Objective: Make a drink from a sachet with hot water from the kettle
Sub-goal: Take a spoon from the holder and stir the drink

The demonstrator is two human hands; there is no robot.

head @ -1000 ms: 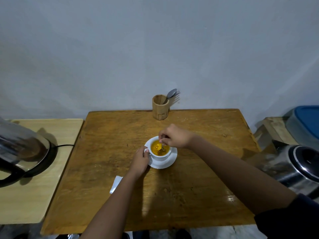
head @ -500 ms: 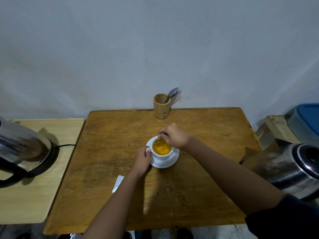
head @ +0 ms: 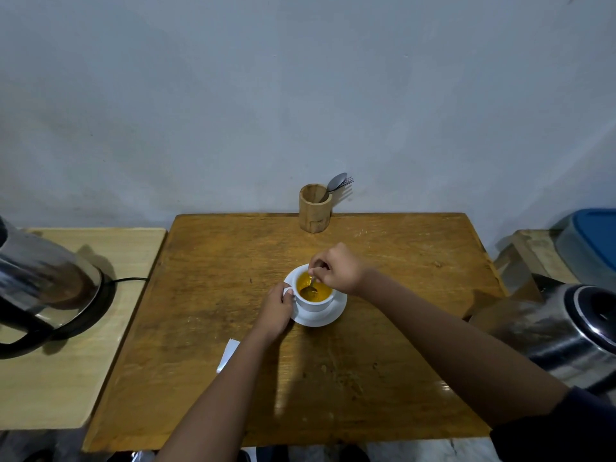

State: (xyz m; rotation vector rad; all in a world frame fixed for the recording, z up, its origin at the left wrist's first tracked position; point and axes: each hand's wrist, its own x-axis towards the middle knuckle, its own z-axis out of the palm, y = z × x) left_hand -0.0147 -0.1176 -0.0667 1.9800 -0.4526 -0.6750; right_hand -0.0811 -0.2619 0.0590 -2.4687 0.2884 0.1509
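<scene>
A white cup (head: 315, 304) full of orange drink stands on a white saucer (head: 330, 315) in the middle of the wooden table (head: 206, 288). My left hand (head: 276, 310) grips the cup's handle on its left side. My right hand (head: 338, 269) hovers over the cup's far rim, pinching a metal spoon (head: 310, 287) whose bowl dips into the drink. A white sachet (head: 228, 355) lies on the table, partly hidden under my left forearm. A steel kettle (head: 43, 288) sits on its black base on the pale side table at the left.
A wooden holder (head: 315, 208) with a spoon and fork stands at the table's far edge. A second steel kettle (head: 563, 331) is at the right, close to my right arm. Behind it is a blue-lidded container (head: 593, 241) on a wooden stand.
My right hand has circled the spoon around inside the cup. The left hand has stayed on the handle. The view has shifted slightly.
</scene>
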